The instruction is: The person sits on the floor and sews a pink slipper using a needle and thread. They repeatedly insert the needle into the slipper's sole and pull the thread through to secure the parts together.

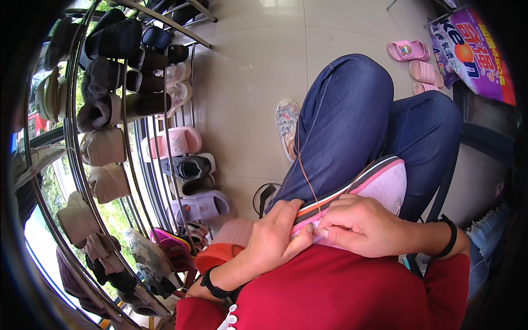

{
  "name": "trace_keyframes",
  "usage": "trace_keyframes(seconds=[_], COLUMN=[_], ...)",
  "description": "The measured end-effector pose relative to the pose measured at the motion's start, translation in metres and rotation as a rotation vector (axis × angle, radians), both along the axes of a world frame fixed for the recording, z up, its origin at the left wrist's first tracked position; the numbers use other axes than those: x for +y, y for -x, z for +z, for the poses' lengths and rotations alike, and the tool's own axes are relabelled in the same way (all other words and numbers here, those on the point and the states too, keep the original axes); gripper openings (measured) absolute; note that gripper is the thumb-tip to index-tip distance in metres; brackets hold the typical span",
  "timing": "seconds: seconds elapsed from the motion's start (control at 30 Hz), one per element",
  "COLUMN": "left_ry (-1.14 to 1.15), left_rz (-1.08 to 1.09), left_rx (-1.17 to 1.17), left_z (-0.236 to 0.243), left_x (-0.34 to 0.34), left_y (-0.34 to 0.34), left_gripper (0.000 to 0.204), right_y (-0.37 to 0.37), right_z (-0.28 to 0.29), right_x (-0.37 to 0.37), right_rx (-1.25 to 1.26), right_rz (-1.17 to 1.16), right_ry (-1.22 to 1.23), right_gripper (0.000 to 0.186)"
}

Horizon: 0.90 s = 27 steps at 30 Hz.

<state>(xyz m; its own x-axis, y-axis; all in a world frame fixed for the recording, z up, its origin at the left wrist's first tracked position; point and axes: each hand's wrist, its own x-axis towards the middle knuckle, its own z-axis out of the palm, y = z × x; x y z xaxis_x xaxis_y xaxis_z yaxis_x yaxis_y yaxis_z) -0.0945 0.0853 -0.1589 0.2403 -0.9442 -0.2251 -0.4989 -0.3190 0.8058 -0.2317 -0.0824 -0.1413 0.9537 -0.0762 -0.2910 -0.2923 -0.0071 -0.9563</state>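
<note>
A pink slipper [388,187] with a black, white and orange striped sole edge lies on its side across my lap. My left hand [273,235] is closed around its near left end, with the thumb pressed on the pink fabric. My right hand [360,224] is pinched at the slipper's edge, close to my left thumb. Whatever sits between those right fingertips is too small or hidden to make out. A thin brown thread [307,179] runs from the slipper's edge up over my jeans [346,121]. Another stretch of thread lies along the sole near my right hand.
On the left stands a metal rack [71,110] filled with slippers and shoes. An orange-red slipper [217,256] is beside my left forearm. Pink slippers [423,71] lie on the tiled floor [247,66] at the far right, near a purple printed bag [478,55].
</note>
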Motion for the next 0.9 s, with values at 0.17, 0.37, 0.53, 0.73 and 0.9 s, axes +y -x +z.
trace_keyframes(seconds=[0.17,0.37,0.53,0.73,0.9], left_ry=[-0.005,0.019,0.064,0.171,0.084], left_rz=[0.029,0.034,0.063,0.024,-0.049], left_rx=[-0.016,-0.058,-0.08,-0.406,-0.515], left_z=[0.0,-0.002,0.002,0.022,0.034], left_x=[0.001,0.004,0.001,0.004,0.006], left_y=[0.003,0.006,0.007,0.005,0.013], left_gripper=[0.04,0.041,0.039,0.037,0.033], right_y=[0.0,0.0,0.001,0.003,0.013], right_z=[-0.002,-0.01,-0.008,-0.005,-0.012], right_x=[0.002,0.012,0.011,0.01,0.015], right_rx=[0.02,-0.031,-0.078,-0.073,-0.203], right_rz=[0.001,-0.049,-0.054,-0.025,-0.026], right_ry=[-0.001,0.067,0.139,0.124,0.263], right_gripper=[0.012,0.005,0.004,0.005,0.008])
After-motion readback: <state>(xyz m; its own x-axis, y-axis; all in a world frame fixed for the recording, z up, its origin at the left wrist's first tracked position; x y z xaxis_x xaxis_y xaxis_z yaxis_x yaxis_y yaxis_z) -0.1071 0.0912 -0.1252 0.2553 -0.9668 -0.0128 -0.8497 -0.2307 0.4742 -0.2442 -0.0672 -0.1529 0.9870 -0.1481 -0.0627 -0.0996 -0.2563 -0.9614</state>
